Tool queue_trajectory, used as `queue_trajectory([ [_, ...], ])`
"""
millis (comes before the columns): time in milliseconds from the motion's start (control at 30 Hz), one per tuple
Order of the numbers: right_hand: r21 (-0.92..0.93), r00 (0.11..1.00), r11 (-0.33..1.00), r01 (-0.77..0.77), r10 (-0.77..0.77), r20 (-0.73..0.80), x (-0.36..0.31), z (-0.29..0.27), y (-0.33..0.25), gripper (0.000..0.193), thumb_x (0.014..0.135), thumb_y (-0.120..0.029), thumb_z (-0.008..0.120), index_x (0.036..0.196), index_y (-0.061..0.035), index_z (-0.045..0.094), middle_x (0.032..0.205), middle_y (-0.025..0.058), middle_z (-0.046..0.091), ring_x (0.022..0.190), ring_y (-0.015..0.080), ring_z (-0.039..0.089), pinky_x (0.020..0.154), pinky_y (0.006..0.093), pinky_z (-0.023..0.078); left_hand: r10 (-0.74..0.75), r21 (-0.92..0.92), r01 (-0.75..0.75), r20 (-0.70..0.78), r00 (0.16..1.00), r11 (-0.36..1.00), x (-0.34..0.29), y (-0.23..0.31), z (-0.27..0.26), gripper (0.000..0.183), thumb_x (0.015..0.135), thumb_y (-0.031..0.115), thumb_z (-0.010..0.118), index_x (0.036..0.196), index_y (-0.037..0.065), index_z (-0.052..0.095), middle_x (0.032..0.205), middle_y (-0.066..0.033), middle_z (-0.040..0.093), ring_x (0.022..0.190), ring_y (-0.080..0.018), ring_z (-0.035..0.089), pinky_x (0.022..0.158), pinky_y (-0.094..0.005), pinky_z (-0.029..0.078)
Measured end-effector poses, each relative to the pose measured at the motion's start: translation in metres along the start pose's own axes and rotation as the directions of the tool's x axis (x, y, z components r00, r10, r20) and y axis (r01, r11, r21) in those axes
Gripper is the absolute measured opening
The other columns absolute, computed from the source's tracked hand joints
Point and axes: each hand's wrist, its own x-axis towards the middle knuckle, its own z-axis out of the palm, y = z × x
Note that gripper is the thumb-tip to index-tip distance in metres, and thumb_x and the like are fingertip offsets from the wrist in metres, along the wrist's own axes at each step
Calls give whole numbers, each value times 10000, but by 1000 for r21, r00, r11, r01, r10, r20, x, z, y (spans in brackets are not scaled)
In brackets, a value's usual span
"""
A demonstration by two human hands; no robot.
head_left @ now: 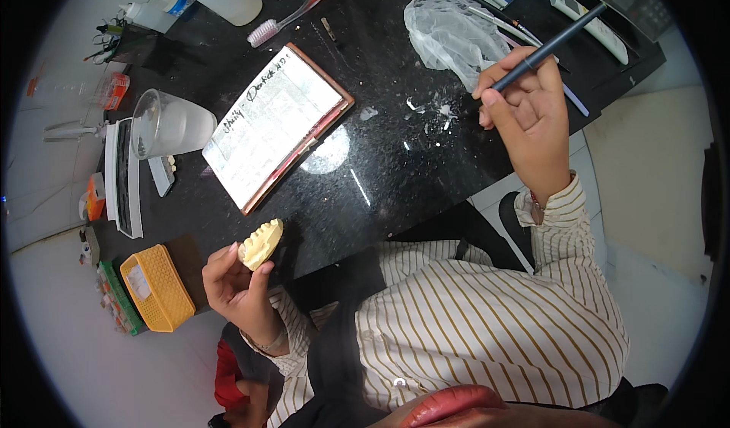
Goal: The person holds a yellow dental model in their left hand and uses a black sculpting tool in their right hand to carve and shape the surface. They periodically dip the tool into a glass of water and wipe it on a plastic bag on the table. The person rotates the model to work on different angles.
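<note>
Just left of centre, near the front edge of a glossy black table (426, 181), the left hand (239, 287) pinches a pale yellow dental cast (261, 245) between thumb and fingers. Well apart, the raised right hand (531, 120) has thumb and fingers closed around a slim, dark pen-shaped tool (549, 49). An open notebook (274, 116) lies beyond the cast; white crumbs (445, 113) and a crumpled translucent bag (447, 32) lie near the right hand.

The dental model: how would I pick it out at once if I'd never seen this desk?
On the black tabletop, find the open notebook. Just below its lower corner in the view, the person's left hand grips the dental model between thumb and fingers. Its pale-yellow, toothed shape sets it apart from the yellow basket nearby.
</note>
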Motion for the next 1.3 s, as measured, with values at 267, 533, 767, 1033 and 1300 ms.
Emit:
queue_trajectory([
  [267,-9,999,999,-34,34,-33,3,-4,0,271,825,47,510,1036,-32,360,845,118,545,664,82,500,582,194,438,16,25,-16,-3,1000,1000,3,3,1,416,647,1,749,987,10,509,928,-107,526,837,-165,569,748,-256,472],
  [533,-38,1000,999,1,-2,-20,1,-5,4,286,793,75,521,1018,-30,379,839,95,542,690,77,515,602,187,436,16,42,-17,34,999,999,3,-4,-2,402,691,129,739,999,30,500,971,-90,509,884,-166,533,803,-280,447],
  [767,-36,1000,999,13,-13,-6,2,-5,4,283,802,80,518,1023,-23,374,855,108,550,679,83,526,598,192,454,16,56,-18,31,999,998,3,-3,-4,417,688,144,744,1005,33,497,975,-95,502,890,-170,527,811,-285,450],
  [1033,-32,998,998,58,-58,22,4,-5,6,284,808,74,525,1032,-10,371,870,106,553,721,96,556,615,201,482,33,43,-34,27,999,998,4,-4,-4,454,665,99,753,1010,16,470,884,-120,522,835,-227,601,769,-355,521],
  [1300,6,999,999,41,-41,-10,5,-4,6,279,811,52,544,1026,-6,375,844,107,563,665,96,565,578,193,485,17,59,-18,20,1000,998,3,-4,-5,436,670,132,754,999,28,487,940,-98,503,875,-188,546,803,-308,469],
])
